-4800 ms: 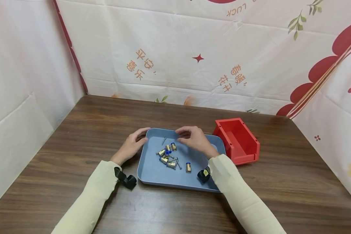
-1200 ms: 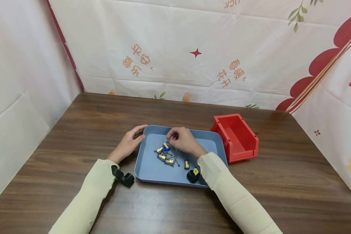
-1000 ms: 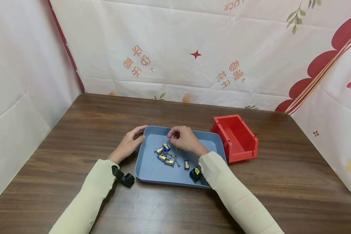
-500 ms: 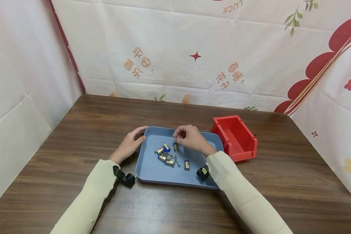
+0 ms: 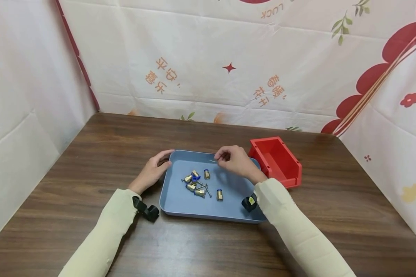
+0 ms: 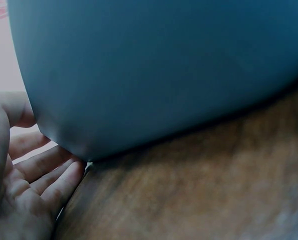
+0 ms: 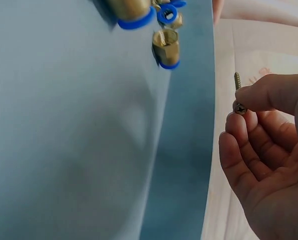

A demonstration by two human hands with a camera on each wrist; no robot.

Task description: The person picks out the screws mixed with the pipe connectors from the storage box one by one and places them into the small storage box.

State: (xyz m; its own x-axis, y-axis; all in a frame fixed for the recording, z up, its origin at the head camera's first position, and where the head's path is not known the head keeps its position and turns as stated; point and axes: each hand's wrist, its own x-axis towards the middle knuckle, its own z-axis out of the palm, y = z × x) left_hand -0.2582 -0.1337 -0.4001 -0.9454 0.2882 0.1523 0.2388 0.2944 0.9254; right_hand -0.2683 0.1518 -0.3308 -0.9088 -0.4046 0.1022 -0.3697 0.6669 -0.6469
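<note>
My right hand [image 5: 238, 161], raised over the right back part of the blue-grey tray [image 5: 180, 204], pinches a screw [image 7: 240, 108] between thumb and fingertips. In the right wrist view its cross-slotted head faces the camera and its threaded shank points away. My left hand [image 5: 150, 173] rests at the tray's back left corner, thumb and fingers fairly straight against the rim and wall. Several brass push-in fittings with blue collars lie in the tray, one fitting [image 5: 220, 195] apart from the cluster. Loose screws [image 5: 208, 191] lie among that cluster.
A red open-front bin [image 5: 277, 161] stands against the tray's right side, close to my right wrist. The brown wooden table [image 5: 131, 246] carries both. A printed white curtain [image 5: 194, 50] hangs behind and at the sides.
The lone screw at the back of the tray has been picked up by my right hand. That hand then moves right with the screw, toward the red bin. My left hand stays at the tray's corner.
</note>
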